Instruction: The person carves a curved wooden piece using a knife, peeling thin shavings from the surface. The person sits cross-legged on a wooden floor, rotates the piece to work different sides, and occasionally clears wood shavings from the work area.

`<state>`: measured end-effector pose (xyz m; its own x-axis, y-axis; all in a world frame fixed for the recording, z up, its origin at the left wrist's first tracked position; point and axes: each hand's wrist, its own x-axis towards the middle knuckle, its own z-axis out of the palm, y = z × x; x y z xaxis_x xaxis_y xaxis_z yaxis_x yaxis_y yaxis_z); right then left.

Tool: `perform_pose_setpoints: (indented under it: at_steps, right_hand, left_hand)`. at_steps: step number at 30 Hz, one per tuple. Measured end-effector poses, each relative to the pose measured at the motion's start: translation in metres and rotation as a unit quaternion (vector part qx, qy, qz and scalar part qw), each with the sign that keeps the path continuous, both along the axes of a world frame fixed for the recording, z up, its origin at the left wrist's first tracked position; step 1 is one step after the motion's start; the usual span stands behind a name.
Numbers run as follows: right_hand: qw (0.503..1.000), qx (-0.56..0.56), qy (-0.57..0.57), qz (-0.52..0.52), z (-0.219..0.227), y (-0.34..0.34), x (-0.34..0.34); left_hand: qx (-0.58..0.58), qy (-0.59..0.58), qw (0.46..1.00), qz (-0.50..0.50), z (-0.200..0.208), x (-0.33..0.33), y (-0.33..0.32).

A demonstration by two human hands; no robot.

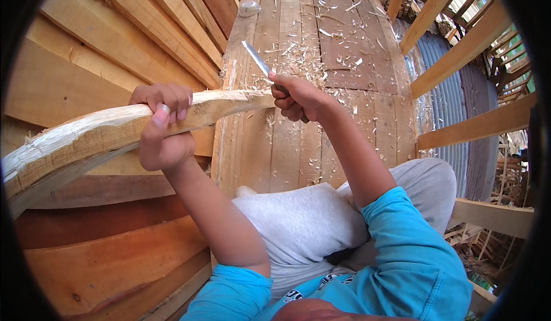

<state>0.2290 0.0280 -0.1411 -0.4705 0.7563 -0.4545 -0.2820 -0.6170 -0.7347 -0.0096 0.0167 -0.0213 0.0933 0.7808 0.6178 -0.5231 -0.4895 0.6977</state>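
A long piece of pale wood (103, 127), roughly hewn, runs from the left rim of the view to the middle. My left hand (163, 123) is closed around it, thumb on the upper face and fingers over the far side. At the wood's right end, my right hand (298, 98) is wrapped round the handle of a knife (257, 60). The blade points up and to the left, away from me, above the planks. The handle is mostly hidden in my fist. From this view I cannot tell whether the blade touches the wood.
Wood shavings (304, 65) lie scattered over the plank floor (287, 149). A small clear container (248, 8) stands at the far end. Upright boards (74, 85) line the left side. A wooden railing (476, 127) and corrugated metal sheets (439, 68) are on the right.
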Motion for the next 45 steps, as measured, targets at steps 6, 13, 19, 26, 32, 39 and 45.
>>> perform_pose_setpoints:
  at_steps: [6,13,19,26,32,39,45]
  right_hand:
    - [0.858,0.196,-0.441,-0.177,-0.022,0.001,0.009]
    - [0.878,0.258,-0.379,-0.136,-0.016,-0.015,-0.023]
    - [0.831,0.182,-0.514,-0.112,-0.035,-0.022,-0.059]
    - [0.809,0.221,-0.504,-0.206,-0.015,-0.022,-0.063]
    - [0.839,0.206,-0.475,-0.172,-0.044,-0.016,-0.042]
    - [0.849,0.206,-0.448,-0.192,-0.022,-0.016,-0.047]
    - [0.833,0.196,-0.495,-0.147,-0.024,-0.020,-0.047]
  left_hand:
    - [-0.010,-0.007,1.000,-0.001,0.000,0.001,-0.001]
    - [-0.031,-0.009,0.998,0.053,-0.001,0.002,-0.001]
    - [-0.023,-0.020,0.998,0.046,-0.001,0.005,0.000]
    - [-0.038,0.005,0.996,0.081,0.011,0.038,-0.010]
    - [0.008,0.015,1.000,0.000,0.001,0.035,-0.009]
    - [0.050,0.025,0.997,-0.054,-0.001,0.036,-0.007]
    - [0.046,0.027,0.997,-0.048,-0.001,0.031,-0.009]
